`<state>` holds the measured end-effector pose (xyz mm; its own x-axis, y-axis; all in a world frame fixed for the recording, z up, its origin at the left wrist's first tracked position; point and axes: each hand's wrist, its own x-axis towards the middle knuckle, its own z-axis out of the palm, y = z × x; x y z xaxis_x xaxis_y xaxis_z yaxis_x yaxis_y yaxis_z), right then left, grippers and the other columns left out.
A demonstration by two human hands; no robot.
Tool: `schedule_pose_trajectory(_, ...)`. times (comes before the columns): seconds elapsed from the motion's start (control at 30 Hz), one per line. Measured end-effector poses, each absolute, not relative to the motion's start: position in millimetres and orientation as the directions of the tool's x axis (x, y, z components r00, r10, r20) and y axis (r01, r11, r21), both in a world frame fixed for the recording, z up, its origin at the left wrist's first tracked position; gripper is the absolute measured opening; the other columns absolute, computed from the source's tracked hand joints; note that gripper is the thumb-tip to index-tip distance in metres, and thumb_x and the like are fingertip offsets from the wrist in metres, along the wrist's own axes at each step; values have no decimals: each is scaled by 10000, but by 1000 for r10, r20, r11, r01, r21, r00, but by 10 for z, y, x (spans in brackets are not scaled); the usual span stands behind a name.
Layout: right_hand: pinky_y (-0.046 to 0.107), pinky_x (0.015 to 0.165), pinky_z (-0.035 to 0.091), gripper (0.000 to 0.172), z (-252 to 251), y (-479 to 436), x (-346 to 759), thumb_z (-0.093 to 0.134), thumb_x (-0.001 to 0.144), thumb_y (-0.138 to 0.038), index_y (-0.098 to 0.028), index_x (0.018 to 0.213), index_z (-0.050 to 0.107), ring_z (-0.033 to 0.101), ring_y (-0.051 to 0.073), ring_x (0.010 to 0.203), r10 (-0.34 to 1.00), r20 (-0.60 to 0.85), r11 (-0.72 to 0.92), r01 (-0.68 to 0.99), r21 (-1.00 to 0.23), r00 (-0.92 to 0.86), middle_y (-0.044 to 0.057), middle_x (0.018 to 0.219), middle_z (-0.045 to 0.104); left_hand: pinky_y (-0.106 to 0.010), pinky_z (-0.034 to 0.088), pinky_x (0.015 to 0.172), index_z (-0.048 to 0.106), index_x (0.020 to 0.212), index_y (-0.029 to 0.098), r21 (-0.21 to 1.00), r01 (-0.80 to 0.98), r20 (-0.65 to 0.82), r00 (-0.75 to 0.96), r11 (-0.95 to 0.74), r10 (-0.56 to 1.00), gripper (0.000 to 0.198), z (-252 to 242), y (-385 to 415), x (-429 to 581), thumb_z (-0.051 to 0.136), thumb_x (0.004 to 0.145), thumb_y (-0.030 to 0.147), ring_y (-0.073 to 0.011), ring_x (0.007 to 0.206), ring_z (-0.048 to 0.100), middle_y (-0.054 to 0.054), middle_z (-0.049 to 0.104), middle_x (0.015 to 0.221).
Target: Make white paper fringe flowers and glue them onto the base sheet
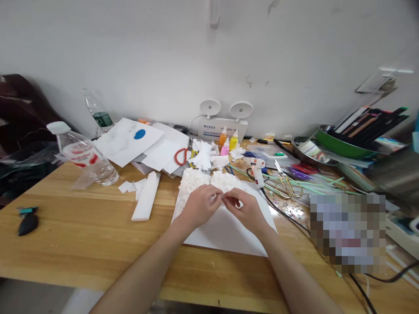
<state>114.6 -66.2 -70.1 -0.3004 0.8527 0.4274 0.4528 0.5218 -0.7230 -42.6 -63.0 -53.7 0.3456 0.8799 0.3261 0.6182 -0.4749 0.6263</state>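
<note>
My left hand (200, 204) and my right hand (245, 208) meet over a white sheet of paper (225, 233) on the wooden table (81, 235). Both hands have their fingers pinched together on a small white paper piece (221, 197) held between them. Just beyond the fingers lie two textured white paper pieces (196, 179) on the far edge of the sheet. A folded white paper strip (146, 197) lies to the left of the hands.
A plastic water bottle (85, 155) lies at the left, loose white sheets (131, 140) behind it. Paint bottles (228, 141), red-handled scissors (182, 156), a white glue gun (259, 172), gold scissors (285, 183) and green straws (314, 185) crowd the back right. A black object (28, 223) sits far left.
</note>
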Motion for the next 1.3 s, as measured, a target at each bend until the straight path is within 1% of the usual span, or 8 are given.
schedule_pose_trajectory(0.17,238,517,381,62,-718,-657,1136,512,785,-208,-185,777,569,470,114,543,870,403,493,488,-720,-284,7,632,548,-278,436,712,621,795,175,611,626,316,369,-485,874,183,-539,-630,-419,442,774,146,-162,779,561,-34,654,802)
schedule_pose_trajectory(0.4,237,499,391,108,-727,-680,1132,549,760,-269,-175,769,602,475,116,524,926,334,378,496,-782,-178,15,623,595,-269,446,702,631,806,173,669,571,325,350,-475,879,185,-519,-642,-427,453,763,148,-157,781,569,-35,661,810)
schedule_pose_trajectory(0.77,235,480,372,174,-713,-678,1133,551,740,-333,-168,714,597,443,116,506,950,280,310,490,-815,-134,10,566,554,-265,446,698,631,806,172,704,546,290,363,-454,885,180,-520,-640,-424,456,763,170,-158,779,573,-42,659,817)
schedule_pose_trajectory(0.9,228,473,350,168,-708,-677,1121,557,738,-336,-174,697,557,408,109,502,959,256,283,466,-838,-121,-18,533,474,-271,438,712,635,801,171,710,533,284,382,-461,880,171,-482,-650,-432,469,760,188,-160,775,568,-41,656,810)
schedule_pose_trajectory(1.0,227,469,340,167,-710,-671,1124,572,731,-341,-178,710,545,397,107,502,961,255,277,448,-850,-110,-29,534,444,-260,431,700,640,793,171,739,514,248,392,-435,886,181,-451,-648,-452,468,778,226,-159,779,566,-38,654,810)
schedule_pose_trajectory(1.07,230,475,345,179,-709,-669,1127,577,733,-354,-179,721,546,412,110,510,962,246,274,420,-865,-120,-25,548,453,-246,428,674,640,786,176,780,488,211,386,-392,898,208,-443,-641,-466,445,799,245,-151,763,568,-30,654,807)
schedule_pose_trajectory(1.17,237,504,381,190,-700,-675,1124,578,737,-368,-183,765,548,474,124,557,964,225,260,338,-905,-140,-1,616,513,-237,424,658,633,802,177,833,450,175,339,-323,924,225,-448,-633,-474,425,814,261,-143,745,568,-26,652,806)
schedule_pose_trajectory(1.3,247,546,430,218,-713,-678,1110,609,718,-359,-195,839,532,532,142,616,969,193,226,231,-947,-156,11,685,553,-238,423,676,630,817,174,864,414,154,326,-287,933,238,-458,-634,-459,417,819,281,-145,758,568,-27,648,812)
